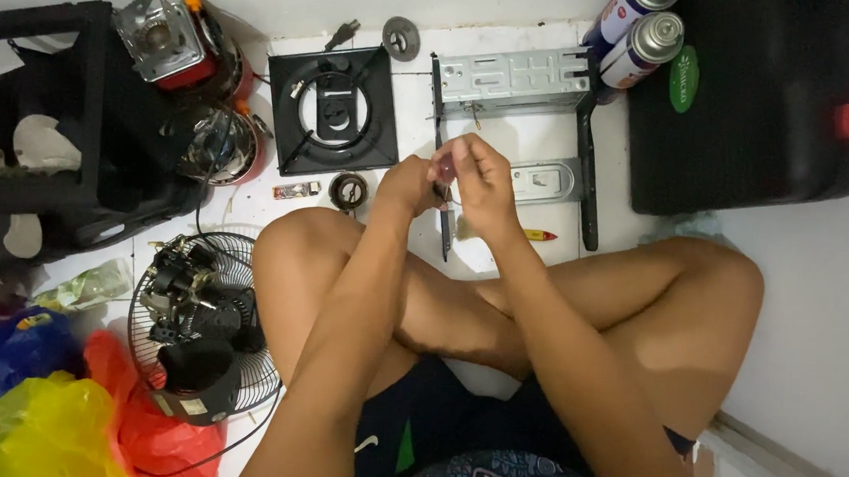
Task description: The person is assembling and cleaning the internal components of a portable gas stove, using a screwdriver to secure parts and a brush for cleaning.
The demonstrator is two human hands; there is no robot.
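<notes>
Head view: my left hand (406,185) and right hand (481,179) meet just below the grey metal chassis (512,80), fingers curled together on a small pinkish part (446,165); which hand grips it I cannot tell. A screwdriver (444,230) lies below them. The black burner plate (333,110) sits left of the chassis.

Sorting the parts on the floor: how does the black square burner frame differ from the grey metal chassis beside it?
The black square burner frame is dark and square with a round ring inside; the grey metal chassis is pale, long and punched with holes. The frame lies flat to the left of the hands; the chassis stands up as a wall beyond them. Both rest untouched on the white floor.
</notes>
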